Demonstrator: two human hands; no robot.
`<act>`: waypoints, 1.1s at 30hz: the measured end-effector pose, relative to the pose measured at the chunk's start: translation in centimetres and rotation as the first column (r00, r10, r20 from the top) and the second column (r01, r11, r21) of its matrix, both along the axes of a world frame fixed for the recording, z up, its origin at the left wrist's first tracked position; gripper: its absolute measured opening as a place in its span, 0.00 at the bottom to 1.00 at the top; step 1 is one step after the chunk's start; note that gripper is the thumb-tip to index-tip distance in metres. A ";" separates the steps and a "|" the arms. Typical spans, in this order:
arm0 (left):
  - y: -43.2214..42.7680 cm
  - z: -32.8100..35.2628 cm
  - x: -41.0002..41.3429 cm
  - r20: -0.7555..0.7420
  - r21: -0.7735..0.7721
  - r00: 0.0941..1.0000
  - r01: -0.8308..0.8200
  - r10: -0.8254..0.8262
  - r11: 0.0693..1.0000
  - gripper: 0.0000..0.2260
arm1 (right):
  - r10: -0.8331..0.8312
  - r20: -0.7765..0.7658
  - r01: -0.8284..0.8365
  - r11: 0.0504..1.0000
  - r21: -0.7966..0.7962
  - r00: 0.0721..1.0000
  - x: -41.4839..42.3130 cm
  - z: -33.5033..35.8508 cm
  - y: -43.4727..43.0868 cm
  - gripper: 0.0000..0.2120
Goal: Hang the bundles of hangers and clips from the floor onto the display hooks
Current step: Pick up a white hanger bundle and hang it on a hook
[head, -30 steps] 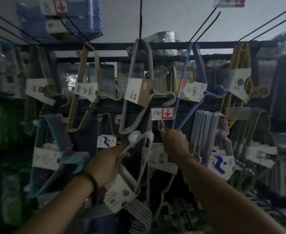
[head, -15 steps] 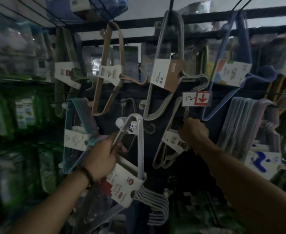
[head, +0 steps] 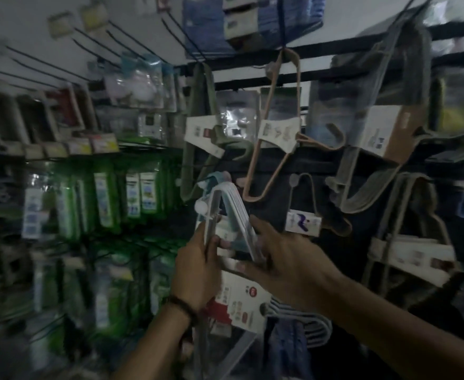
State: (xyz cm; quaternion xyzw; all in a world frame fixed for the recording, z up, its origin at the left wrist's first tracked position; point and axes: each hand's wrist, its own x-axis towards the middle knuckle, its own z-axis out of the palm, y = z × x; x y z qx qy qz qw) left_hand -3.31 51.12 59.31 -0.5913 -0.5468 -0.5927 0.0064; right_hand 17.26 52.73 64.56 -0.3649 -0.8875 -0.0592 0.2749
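Black display rack (head: 315, 46) behind and above the white hanger bundle (head: 239, 215), covering the wall with hanging stock. Left of the bundle, rows of green packets (head: 102, 198), badly blurred. Up and to the right of the bundle, a grey hanger bundle (head: 362, 205) with a white and brown card. Directly above the bundle, a peach hanger bundle (head: 278, 131); just above and left of it, an olive hanger bundle (head: 191, 165). Right of the bundle and level with it, pale hangers (head: 406, 250) behind a white band.

Held up off the floor in front of the rack, tilted, one corner uppermost (hook ends low, beside the right forearm). On the bundle's left side, the left hand (head: 195, 270): fingers curled round the left bar, thumb on the front. On the bundle's right side, the right hand (head: 283, 259): thumb beneath, fingers over the sloping arm, gripping it. Below the bundle's triangle, between the two wrists, a white and red card (head: 241, 297). Below and left of the bundle, a dark wristband (head: 183, 307) on the left wrist. At the bundle's upper left edge, a round white hook tip (head: 200, 207), touching or just beside it; cannot tell whether the bundle is over that hook.
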 end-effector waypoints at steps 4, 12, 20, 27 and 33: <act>-0.3 1.1 -5.7 0.006 0.040 1.000 0.005 -0.006 0.999 0.15 | -0.035 -0.036 0.036 0.998 0.048 0.999 -7.7 -0.6 1.2 0.42; 1.2 0.4 -11.4 -0.119 0.031 0.991 0.061 -0.056 0.998 0.28 | -0.182 -0.164 0.197 0.977 0.077 0.969 -14.7 -2.5 4.0 0.41; 3.9 -2.9 -13.4 -0.493 -0.148 0.860 0.063 -0.129 0.987 0.46 | -0.365 -0.112 0.365 0.931 -0.020 0.924 -17.4 -2.2 7.9 0.37; 8.9 -2.2 -14.4 -0.461 -0.332 0.861 0.060 -0.217 0.941 0.46 | -0.512 0.034 0.510 0.843 -0.172 0.858 -19.4 -1.3 11.6 0.34; 9.4 -2.6 -13.9 -0.139 -0.412 0.959 0.169 -0.245 0.896 0.29 | -0.480 0.197 0.514 0.835 -0.194 0.855 -19.1 -1.3 13.5 0.31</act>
